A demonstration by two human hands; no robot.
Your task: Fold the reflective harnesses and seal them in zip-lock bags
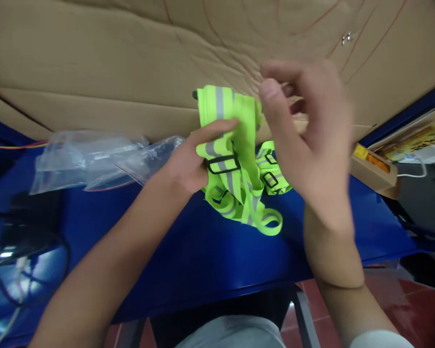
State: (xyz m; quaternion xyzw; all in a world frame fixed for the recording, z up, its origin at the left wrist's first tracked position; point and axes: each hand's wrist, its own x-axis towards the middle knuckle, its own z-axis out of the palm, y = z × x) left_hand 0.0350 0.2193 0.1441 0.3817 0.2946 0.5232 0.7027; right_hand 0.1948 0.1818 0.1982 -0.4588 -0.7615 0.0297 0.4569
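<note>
My left hand point(197, 157) is closed around a bunch of neon yellow-green reflective straps point(246, 130) with grey stripes and a black slider buckle. Folded layers stick up above the fingers, and looped ends hang down over the table. To the right, my right hand point(311, 111) is raised beside the straps, slightly blurred. Its fingers are curled, with a gap between thumb and forefinger and nothing visible between them. Behind the held bunch, a second bundle of the same straps point(273, 174) with black buckles lies on the blue table point(203, 261), partly hidden.
Clear plastic bags point(90, 159) lie at the back left. Cardboard point(112, 58) with red lines rises behind the table. On the right stands a small open carton point(375, 169). Dark cables point(63, 246) and a black device are at the left.
</note>
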